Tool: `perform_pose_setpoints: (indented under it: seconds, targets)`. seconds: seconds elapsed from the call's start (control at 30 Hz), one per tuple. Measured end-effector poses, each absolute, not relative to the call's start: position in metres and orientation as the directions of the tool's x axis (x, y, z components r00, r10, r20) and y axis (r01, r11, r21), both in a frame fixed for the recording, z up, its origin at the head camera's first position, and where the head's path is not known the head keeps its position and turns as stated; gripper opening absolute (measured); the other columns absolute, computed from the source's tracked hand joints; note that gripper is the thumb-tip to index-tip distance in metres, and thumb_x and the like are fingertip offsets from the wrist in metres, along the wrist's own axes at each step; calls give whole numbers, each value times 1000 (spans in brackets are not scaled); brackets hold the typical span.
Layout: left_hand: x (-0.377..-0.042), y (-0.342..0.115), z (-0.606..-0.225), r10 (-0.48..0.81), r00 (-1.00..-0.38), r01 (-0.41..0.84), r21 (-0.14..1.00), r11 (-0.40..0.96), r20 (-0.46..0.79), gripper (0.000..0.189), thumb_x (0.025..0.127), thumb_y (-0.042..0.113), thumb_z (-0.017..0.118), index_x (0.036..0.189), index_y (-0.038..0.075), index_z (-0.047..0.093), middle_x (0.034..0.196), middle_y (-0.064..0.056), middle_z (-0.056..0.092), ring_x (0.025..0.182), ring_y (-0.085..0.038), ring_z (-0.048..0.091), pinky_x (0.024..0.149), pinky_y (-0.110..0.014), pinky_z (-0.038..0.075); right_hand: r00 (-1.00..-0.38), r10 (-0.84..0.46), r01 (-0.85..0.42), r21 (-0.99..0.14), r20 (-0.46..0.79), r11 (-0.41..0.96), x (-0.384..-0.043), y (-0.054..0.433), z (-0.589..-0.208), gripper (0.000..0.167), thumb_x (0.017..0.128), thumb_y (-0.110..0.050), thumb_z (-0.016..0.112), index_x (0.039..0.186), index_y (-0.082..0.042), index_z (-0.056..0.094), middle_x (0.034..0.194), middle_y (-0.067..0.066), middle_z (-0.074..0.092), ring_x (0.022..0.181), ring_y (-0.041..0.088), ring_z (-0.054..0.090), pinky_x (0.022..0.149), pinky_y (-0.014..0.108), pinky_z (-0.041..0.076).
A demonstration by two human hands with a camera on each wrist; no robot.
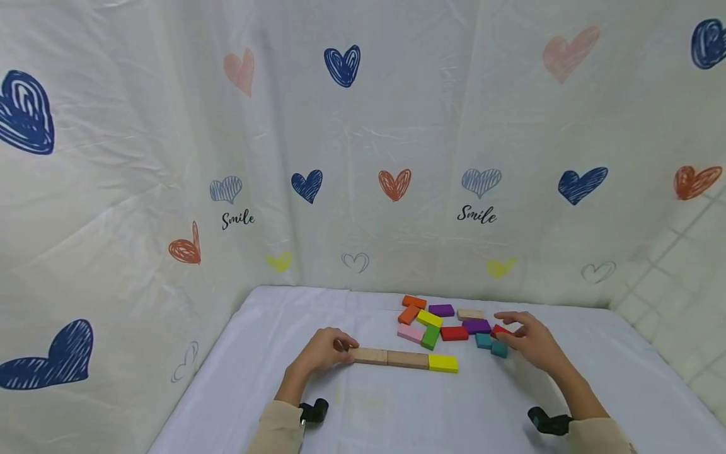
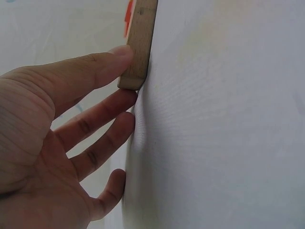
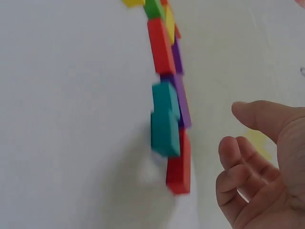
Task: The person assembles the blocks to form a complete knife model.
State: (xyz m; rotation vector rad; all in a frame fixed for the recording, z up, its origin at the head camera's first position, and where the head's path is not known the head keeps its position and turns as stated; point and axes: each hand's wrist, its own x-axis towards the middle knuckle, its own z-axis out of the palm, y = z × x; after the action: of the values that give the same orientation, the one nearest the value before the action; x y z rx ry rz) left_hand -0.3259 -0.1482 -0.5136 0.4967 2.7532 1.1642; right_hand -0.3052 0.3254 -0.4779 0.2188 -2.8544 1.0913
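Note:
My left hand [image 1: 329, 349] is at the left end of a row of three blocks, its fingertips on the end wooden block [image 1: 370, 356]. In the left wrist view the thumb lies against that block [image 2: 140, 47], and the other fingertips rest by its end and on the cloth; the index finger is hidden. A second wooden block [image 1: 408, 360] and a yellow block [image 1: 443, 364] continue the row. Above the right end of the loose blocks is my right hand [image 1: 530, 340], thumb and fingers apart, holding nothing. Nearest to it are a red block [image 3: 178, 167] and a teal block [image 3: 165, 133].
Behind the row lie several loose blocks, among them a pink one [image 1: 410, 333], a green one [image 1: 430, 337], a purple one [image 1: 441, 310] and a red one [image 1: 454, 333]. A white cloth [image 1: 408, 416] covers the table. A heart-patterned curtain [image 1: 425, 139] hangs behind it.

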Motion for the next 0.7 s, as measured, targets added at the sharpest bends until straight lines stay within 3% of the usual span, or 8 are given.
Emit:
perform_pose_setpoints:
  seconds: [0.3,0.7]
  targets:
    - [-326,-148,-515,342,-940,251,717,650,20,24,81,12,86,103,20,81,92,4,68,83,-14,57,70,-28,47,-996,-93,-73,-660,4,747,-316,373,-498,54,96,-17,69,145,-5,52,133,31,53,91,25,59,71,35,50]
    - [-325,-149,-513,352,-935,268,724,636,36,23,81,12,86,103,19,81,92,3,69,82,-13,57,71,-27,47,-993,-102,-32,-671,-66,740,-326,375,-507,58,92,-17,74,144,-3,52,124,27,57,89,24,56,69,33,52]
